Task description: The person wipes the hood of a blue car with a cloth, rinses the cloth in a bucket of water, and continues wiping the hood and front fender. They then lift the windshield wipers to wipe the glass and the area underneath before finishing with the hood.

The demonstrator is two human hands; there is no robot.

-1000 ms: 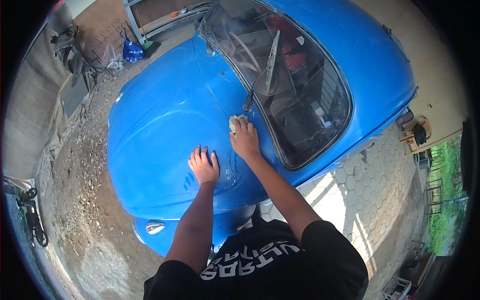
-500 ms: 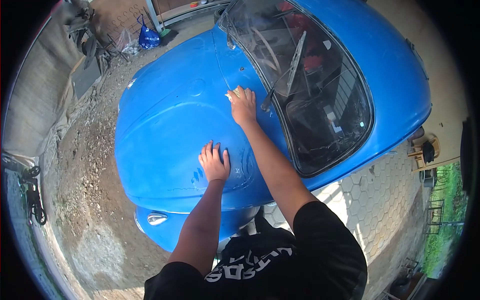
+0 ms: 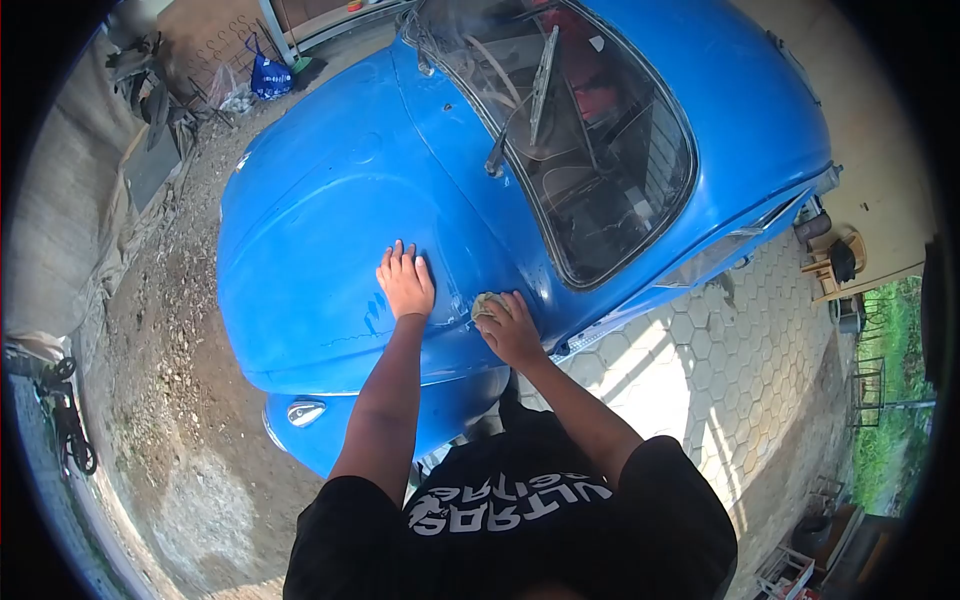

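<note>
My left hand [image 3: 405,284] lies flat on the front lid of a blue car [image 3: 300,260], fingers stretched out and holding nothing. To its right, near the side edge of the lid and below the windshield, my right hand [image 3: 513,333] is closed around a pale yellowish sponge [image 3: 487,304]. The sponge is pressed to the blue paint, partly covered by the fingers. Wet-looking marks show on the paint between the two hands.
A wiper [image 3: 543,85] stands against the windshield [image 3: 590,170]. Below the lid, a chrome-trimmed lamp [image 3: 306,411] sits on the fender. Hexagonal paving [image 3: 640,370] lies right, gravelly ground [image 3: 170,370] left. A blue bag [image 3: 270,77] rests at the back, a wooden chair [image 3: 838,268] far right.
My right hand has drawn the sponge back toward me, from beside the windshield base to the lid's near side. My left hand stays flat on the lid. The view has shifted slightly.
</note>
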